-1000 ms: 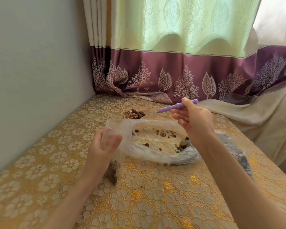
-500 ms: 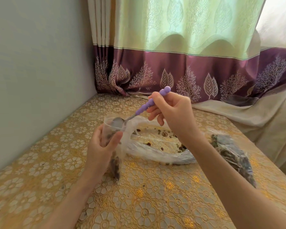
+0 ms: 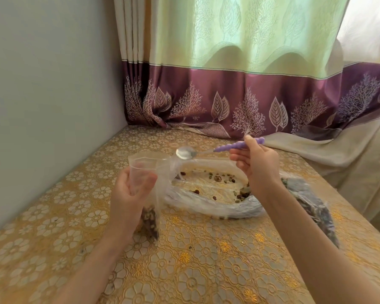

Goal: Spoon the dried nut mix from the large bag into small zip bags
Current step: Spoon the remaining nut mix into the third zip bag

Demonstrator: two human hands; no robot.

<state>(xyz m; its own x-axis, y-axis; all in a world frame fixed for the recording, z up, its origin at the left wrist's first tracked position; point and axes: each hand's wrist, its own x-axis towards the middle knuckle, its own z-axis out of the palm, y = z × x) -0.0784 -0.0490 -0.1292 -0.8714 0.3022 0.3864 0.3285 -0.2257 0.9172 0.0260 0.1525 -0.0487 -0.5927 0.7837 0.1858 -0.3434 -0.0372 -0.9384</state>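
My left hand point(image 3: 130, 194) grips a small clear zip bag point(image 3: 144, 170) upright with its mouth held wide; nut mix point(image 3: 149, 220) fills its bottom below my palm. My right hand point(image 3: 257, 165) pinches the purple handle of a metal spoon point(image 3: 185, 153). The spoon bowl is empty and hovers just right of the small bag's mouth. Behind it the large clear bag point(image 3: 208, 202) lies open on the table, with scattered nuts and raisins point(image 3: 219, 177) inside.
A grey wall point(image 3: 48, 95) borders the gold floral tablecloth point(image 3: 195, 260) on the left. A green and purple curtain point(image 3: 228, 102) hangs at the back. A filled dark bag point(image 3: 312, 207) lies to the right behind my right forearm, near the table's edge.
The spoon carried nut mix over the small bag, tipped into its mouth, and has now lifted out empty to the right. My left hand kept holding the small bag.
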